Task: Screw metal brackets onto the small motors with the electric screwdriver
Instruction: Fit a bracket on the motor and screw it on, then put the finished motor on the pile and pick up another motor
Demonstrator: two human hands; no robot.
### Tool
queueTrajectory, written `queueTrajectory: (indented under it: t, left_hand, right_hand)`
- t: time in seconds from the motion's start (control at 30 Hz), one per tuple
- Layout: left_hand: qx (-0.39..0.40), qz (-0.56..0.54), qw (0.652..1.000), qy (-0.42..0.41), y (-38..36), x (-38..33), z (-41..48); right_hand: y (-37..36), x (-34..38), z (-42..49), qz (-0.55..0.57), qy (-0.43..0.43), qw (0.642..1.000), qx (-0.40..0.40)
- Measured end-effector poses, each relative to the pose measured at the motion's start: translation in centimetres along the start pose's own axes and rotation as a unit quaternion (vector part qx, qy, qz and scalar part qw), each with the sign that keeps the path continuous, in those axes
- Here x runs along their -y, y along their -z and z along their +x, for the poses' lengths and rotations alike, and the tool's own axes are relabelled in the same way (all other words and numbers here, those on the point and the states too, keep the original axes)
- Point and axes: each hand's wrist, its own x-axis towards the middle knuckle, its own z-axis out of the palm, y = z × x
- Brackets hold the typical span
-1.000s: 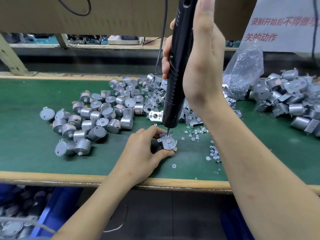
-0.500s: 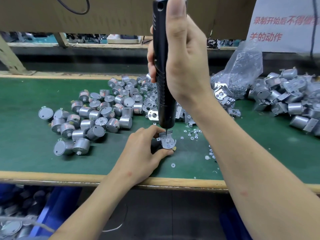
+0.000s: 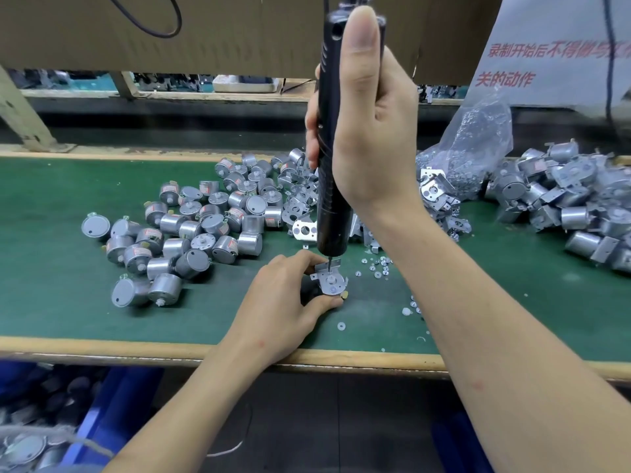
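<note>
Currently our left hand (image 3: pixel 283 302) pinches a bracketed motor (image 3: pixel 330 280); our right hand (image 3: pixel 372 138) grips the electric screwdriver (image 3: pixel 329 206) upright, bit on it. Right of that motor: finished pile (image 3: pixel 563 203) (brackets on). Left: many bare motors (image 3: pixel 191 230) remain, so we judge it midway.

Only one view is supplied, taken by a wide-angle camera worn on the head. The scene is viewed forward and downward from just above the near wooden edge of the green-topped table (image 3: pixel 51 302). The left hand (image 3: pixel 283 298) and right hand (image 3: pixel 368 131) are seen at close range, and the brown cardboard panel (image 3: pixel 239 29) beyond the table's far edge is included at the top.
</note>
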Motion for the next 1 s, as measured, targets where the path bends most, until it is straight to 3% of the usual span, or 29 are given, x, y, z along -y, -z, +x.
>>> queueTrajectory:
  t: [0.33,0.47,0.6,0.67,0.8,0.9,1.0]
  left_hand:
    - [0.011,-0.015,1.0,-0.006,0.2,-0.2,0.2]
    - [0.005,-0.014,1.0,-0.021,0.6,-0.2,0.1]
    - [-0.064,-0.024,0.996,-0.065,1.2,-1.0,-0.4]
    - [-0.092,-0.038,0.991,-0.085,1.3,-1.5,-0.6]
    - [-0.108,-0.045,0.986,-0.121,1.4,-2.3,-0.9]
    - [-0.102,0.024,0.988,-0.118,2.4,-2.0,-0.9]
    - [-0.151,0.19,0.97,0.011,4.7,0.2,-0.7]
  right_hand:
    - [2.1,0.2,-0.8,-0.141,-0.018,0.989,-0.032]
    - [4.3,-0.9,-4.3,-0.202,-0.105,0.973,-0.037]
    - [5.6,-2.3,-9.2,-0.25,-0.198,0.947,-0.044]
    - [5.9,-2.4,-10.8,-0.262,-0.25,0.932,-0.01]
    - [6.1,-2.2,-11.9,-0.149,-0.346,0.925,0.054]
    - [8.0,-1.7,-11.2,-0.008,-0.388,0.921,-0.025]
    - [12.4,-0.5,-8.5,0.142,-0.393,0.898,-0.139]
